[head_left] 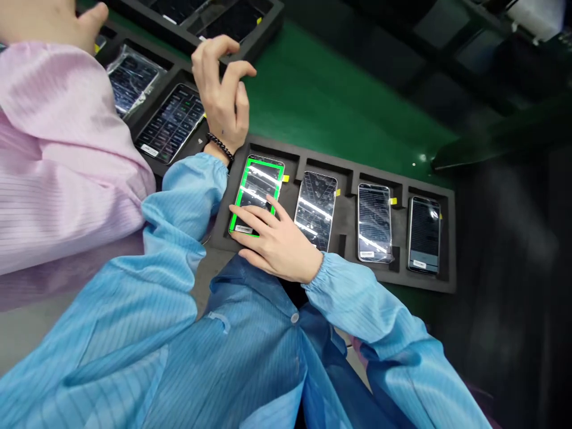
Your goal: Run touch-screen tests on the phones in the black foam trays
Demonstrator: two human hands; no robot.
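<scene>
My right hand (283, 244) lies with its fingers spread over the lower part of a smartphone (260, 190) whose lit screen has a bright green border. That phone sits at the left end of a dark foam tray (347, 161). My left hand (222, 95), with a black beaded bracelet (220, 146) at its wrist, is raised above the gap between two trays. Its fingers are loosely bent and apart, and nothing shows in them. Close beside it lies another smartphone (172, 123) with a grid of text on its screen.
In the same tray lie a phone with lines on its screen (316, 208) and two phones with text (374, 223) (423, 235). A co-worker's pink sleeve (67, 137) and hand (53, 24) are at left, near a plastic-wrapped phone (134, 80). Green tabletop (313, 95) lies behind.
</scene>
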